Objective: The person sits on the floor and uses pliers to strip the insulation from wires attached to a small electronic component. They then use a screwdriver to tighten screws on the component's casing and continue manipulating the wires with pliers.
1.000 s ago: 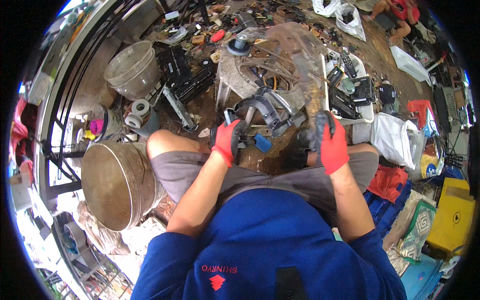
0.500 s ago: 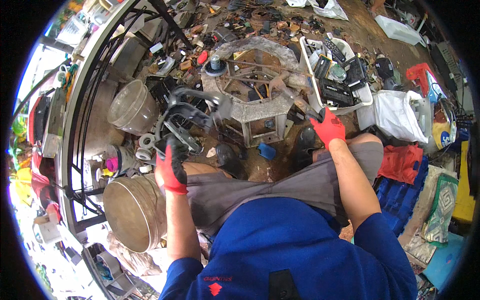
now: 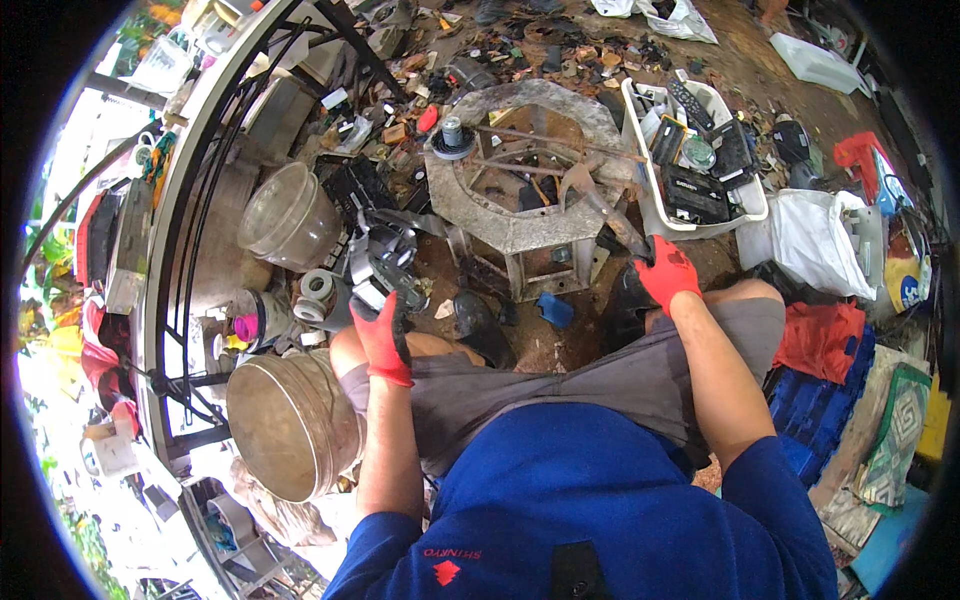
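The person's right hand [image 3: 667, 275] is clamped round the grip of a hammer [image 3: 608, 213], whose head lies over the right side of the metal stand [image 3: 520, 235]. The left hand [image 3: 380, 340], left of the stand and nearer the person, has thumb and fingers spread apart beside the dark plastic part [image 3: 385, 262]; whether they touch it, one cannot tell.

The stand's broad rim surrounds an open middle, crossed by thin rods [image 3: 560, 140]; a grey cylinder [image 3: 452, 138] sits at its far left edge. On the near side of the stand, brown floor [image 3: 545, 345] gives some room between the two boots [image 3: 485, 330], broken by a small blue piece [image 3: 555, 310]. To the stand's right the gap is narrow: a white bin [image 3: 720, 222] of black parts and a remote [image 3: 690, 105] stands just beside it. Brown floor [image 3: 770, 75] opens out again beyond that bin, to the stand's far right.

Left of the stand it is tight. The plastic part, a clear tub [image 3: 290, 220], a grey pot [image 3: 330, 312] and, nearer the person, a large bucket [image 3: 290, 430] crowd that side, with a metal rack [image 3: 158, 290] farther left. Scattered scrap [image 3: 560, 65] covers the ground behind the stand. Well right of it lie a white sack [image 3: 810, 240] and a red bag [image 3: 820, 338].
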{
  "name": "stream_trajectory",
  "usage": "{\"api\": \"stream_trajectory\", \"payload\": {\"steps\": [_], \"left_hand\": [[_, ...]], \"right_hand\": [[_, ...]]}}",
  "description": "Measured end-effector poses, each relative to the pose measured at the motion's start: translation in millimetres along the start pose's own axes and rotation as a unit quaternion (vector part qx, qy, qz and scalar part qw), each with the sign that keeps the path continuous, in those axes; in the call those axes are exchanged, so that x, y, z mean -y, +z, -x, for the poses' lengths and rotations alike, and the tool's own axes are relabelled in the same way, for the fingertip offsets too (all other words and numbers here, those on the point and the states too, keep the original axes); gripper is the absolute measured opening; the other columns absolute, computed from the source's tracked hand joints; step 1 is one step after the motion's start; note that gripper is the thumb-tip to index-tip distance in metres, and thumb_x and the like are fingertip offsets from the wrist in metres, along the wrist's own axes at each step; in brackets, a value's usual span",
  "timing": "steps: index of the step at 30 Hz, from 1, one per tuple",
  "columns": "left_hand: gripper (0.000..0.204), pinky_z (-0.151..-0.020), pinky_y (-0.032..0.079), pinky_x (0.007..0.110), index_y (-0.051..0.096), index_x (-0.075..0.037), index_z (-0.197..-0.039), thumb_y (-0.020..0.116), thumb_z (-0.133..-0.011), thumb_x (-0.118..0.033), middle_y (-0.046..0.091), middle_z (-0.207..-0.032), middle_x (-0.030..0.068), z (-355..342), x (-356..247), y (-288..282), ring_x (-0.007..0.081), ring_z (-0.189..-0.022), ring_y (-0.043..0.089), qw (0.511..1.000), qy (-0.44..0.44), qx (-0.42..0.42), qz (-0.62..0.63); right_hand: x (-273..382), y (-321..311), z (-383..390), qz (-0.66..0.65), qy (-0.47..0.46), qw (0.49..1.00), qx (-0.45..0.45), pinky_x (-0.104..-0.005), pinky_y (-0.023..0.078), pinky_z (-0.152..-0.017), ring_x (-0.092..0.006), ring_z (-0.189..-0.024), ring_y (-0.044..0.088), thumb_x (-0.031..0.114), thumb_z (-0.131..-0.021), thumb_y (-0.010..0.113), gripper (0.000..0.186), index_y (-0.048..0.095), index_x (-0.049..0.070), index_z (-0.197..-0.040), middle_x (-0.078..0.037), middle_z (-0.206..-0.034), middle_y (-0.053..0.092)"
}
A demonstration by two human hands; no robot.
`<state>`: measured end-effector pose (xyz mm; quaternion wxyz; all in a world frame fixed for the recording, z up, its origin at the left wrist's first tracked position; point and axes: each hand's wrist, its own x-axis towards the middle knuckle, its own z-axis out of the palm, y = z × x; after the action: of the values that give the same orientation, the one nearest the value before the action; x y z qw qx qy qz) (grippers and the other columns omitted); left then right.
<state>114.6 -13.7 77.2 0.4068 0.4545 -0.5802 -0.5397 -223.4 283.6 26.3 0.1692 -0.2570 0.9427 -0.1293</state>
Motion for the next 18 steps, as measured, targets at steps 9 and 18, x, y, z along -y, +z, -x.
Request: {"api": "stream_trajectory", "payload": {"steps": [9, 18], "left_hand": [[0.051, -0.08, 0.051, 0.029, 0.054, -0.003, -0.118, 0.086, -0.077, -0.004, 0.065, -0.103, 0.005, 14, -12, 9, 0.0126, -0.09, 0.06, 0.998, 0.02, 0.049, -0.029], [0.025, -0.081, 0.053, 0.029, 0.064, -0.005, -0.121, 0.063, -0.099, -0.017, 0.068, -0.105, 0.0024, 12, 14, 12, 0.013, -0.091, 0.065, 0.963, -0.162, 0.043, 0.21]], "right_hand": [[12, 21, -14, -0.1, -0.06, 0.991, -0.064, -0.0442, 0.046, -0.104, -0.0386, -0.124, 0.056, 0.03, -0.088, 0.072, 0.063, 0.049, 0.004, -0.14, -0.021, -0.135, 0.058], [17, 19, -13, -0.143, -0.069, 0.985, -0.071, -0.044, 0.045, -0.104, -0.0383, -0.125, 0.055, 0.024, -0.084, 0.076, 0.066, 0.049, 0.006, -0.141, -0.021, -0.134, 0.058]]}}
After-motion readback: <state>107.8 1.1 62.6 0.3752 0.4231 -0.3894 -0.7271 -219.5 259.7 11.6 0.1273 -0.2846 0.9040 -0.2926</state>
